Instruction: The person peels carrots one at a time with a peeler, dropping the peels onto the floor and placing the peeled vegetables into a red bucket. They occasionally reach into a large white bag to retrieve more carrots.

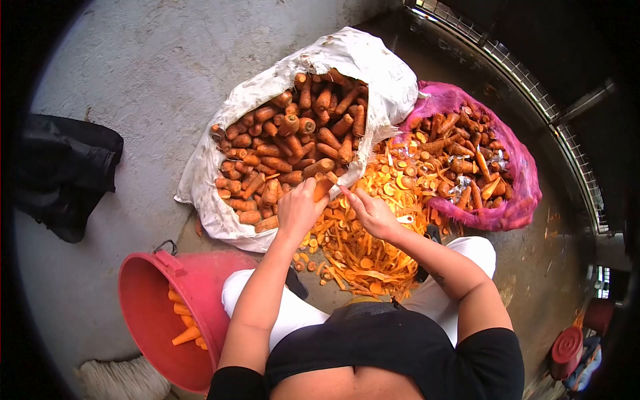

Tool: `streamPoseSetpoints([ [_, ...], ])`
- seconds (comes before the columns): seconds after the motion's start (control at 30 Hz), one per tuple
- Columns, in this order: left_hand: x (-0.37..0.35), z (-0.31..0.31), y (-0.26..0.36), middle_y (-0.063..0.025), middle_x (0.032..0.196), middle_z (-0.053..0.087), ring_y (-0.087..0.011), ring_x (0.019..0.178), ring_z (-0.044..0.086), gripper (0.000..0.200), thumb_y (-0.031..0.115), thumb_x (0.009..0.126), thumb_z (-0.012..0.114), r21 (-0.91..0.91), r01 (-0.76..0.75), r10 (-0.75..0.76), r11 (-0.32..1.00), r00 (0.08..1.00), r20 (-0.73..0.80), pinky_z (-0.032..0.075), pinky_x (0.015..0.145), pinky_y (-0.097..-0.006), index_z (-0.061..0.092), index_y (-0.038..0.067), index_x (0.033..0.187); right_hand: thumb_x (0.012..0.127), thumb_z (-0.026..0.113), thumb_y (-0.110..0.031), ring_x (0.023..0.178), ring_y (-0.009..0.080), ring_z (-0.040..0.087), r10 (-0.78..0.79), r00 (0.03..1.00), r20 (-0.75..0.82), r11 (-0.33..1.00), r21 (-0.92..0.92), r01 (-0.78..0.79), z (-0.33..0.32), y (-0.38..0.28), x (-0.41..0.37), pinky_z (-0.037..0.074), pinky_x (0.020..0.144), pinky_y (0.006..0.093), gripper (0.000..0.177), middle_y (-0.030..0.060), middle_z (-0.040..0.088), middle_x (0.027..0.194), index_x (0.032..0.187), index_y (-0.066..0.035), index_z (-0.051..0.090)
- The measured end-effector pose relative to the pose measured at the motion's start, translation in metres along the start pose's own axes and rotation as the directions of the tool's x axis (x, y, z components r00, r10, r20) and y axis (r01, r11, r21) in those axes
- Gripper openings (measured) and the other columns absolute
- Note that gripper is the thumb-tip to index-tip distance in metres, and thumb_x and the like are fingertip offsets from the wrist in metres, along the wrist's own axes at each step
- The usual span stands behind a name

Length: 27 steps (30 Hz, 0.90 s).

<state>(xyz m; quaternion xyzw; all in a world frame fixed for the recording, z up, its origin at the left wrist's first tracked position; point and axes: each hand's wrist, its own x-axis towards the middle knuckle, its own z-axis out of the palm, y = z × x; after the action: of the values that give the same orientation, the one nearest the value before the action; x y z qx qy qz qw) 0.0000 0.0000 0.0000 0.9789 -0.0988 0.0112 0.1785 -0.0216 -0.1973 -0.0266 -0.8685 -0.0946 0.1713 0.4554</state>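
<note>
My left hand [298, 211] is closed around an unpeeled carrot [323, 188], held out in front of the large white sack [383, 63]. Just to the right, my right hand [375, 213] is closed on a small white-handled tool [405, 219]; its handle end shows behind the hand, and I cannot tell whether it is a knife or a peeler. Many unpeeled carrots [273, 143] fill the sack's wide mouth. Below my hands, orange peelings and round cut ends [360, 257] lie heaped on the floor between my legs.
At right, a pink mesh sack [523, 177] holds carrot pieces and scraps. A red bucket [220, 283] lies tilted at lower left with several peeled carrots [188, 333] inside. Black cloth [73, 170] lies at far left. A metal grate [533, 83] curves along the upper right.
</note>
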Motion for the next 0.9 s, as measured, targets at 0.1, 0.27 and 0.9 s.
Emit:
streamPoseSetpoints([
  [0.1, -0.001, 0.000, -0.003, -0.0154, 0.080, 0.065, -0.0357, 0.074, 0.064, 0.037, 0.039, 0.079, 0.065, 0.015, -0.015, 0.015, 1.000, 1.000, -0.022, 0.049, 0.062, -0.0464, 0.054, 0.005, 0.087, 0.100, 0.031, -0.041, 0.073, 0.0370, 0.060, 0.009, 1.000, 0.005, 0.999, -0.036, -0.008, 0.004, 0.003, 0.004, 0.045, 0.065, 0.0468, 0.043, 0.0213, 0.057, 0.076, 0.127, -0.014, 0.050],
  [0.27, -0.011, 0.019, -0.002, -0.0162, 0.078, 0.065, -0.0355, 0.072, 0.064, 0.037, 0.041, 0.080, 0.064, 0.028, 0.038, -0.039, 0.999, 0.998, 0.051, 0.050, 0.061, -0.0456, 0.056, 0.006, 0.087, 0.098, 0.025, -0.049, 0.082, 0.0412, 0.061, 0.061, 0.996, 0.072, 0.992, -0.110, -0.052, 0.008, 0.017, -0.002, 0.048, 0.071, 0.0503, 0.045, 0.0216, 0.064, 0.090, 0.133, -0.028, 0.043],
  [0.9, -0.011, -0.004, 0.019, -0.0101, 0.080, 0.064, -0.0222, 0.075, 0.064, 0.036, 0.037, 0.086, 0.065, -0.633, -0.050, 0.085, 0.772, 0.996, 0.024, 0.048, 0.069, -0.0322, 0.057, 0.004, 0.098, 0.093, 0.039, -0.050, 0.074, 0.0394, 0.063, 0.298, 0.946, 0.124, 0.820, -0.540, -0.188, 0.039, 0.184, -0.059, 0.049, 0.064, 0.0494, 0.050, 0.0223, 0.064, 0.081, 0.111, -0.004, 0.049],
])
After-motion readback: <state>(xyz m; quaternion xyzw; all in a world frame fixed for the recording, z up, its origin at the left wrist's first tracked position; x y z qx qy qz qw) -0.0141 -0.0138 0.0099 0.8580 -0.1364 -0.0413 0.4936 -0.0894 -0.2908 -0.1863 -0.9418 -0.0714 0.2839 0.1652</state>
